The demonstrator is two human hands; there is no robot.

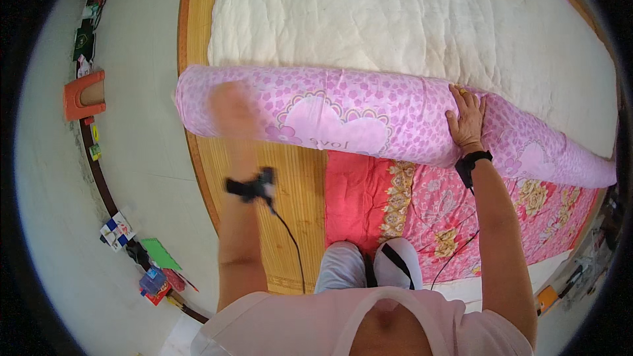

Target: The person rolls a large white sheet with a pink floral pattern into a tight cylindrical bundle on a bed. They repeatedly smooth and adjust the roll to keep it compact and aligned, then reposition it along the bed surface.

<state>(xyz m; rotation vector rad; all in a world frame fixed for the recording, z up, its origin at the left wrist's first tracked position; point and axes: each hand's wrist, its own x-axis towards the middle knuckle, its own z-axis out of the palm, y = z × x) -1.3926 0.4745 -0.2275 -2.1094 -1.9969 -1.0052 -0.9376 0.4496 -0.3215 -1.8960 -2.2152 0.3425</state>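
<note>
A pink floral fabric roll (341,89) with cloud-shaped patches lies across the view, over the near edge of a cream quilted batting (346,15). My left hand (235,109), blurred, is over the roll's left part; its fingers cannot be made out. Further right, my right hand (466,117) rests on the roll with fingers spread, a ring on one finger, holding nothing. Both wrists wear black straps with cables. Below the roll lie a bamboo mat (292,198) and a red and pink floral cloth (445,207).
My knees (346,264) are at the cloth's near edge. Along the wall at left stand an orange plastic stool (84,95), a green item (160,253) and several small packages. An orange item (547,299) and dark objects lie at the lower right.
</note>
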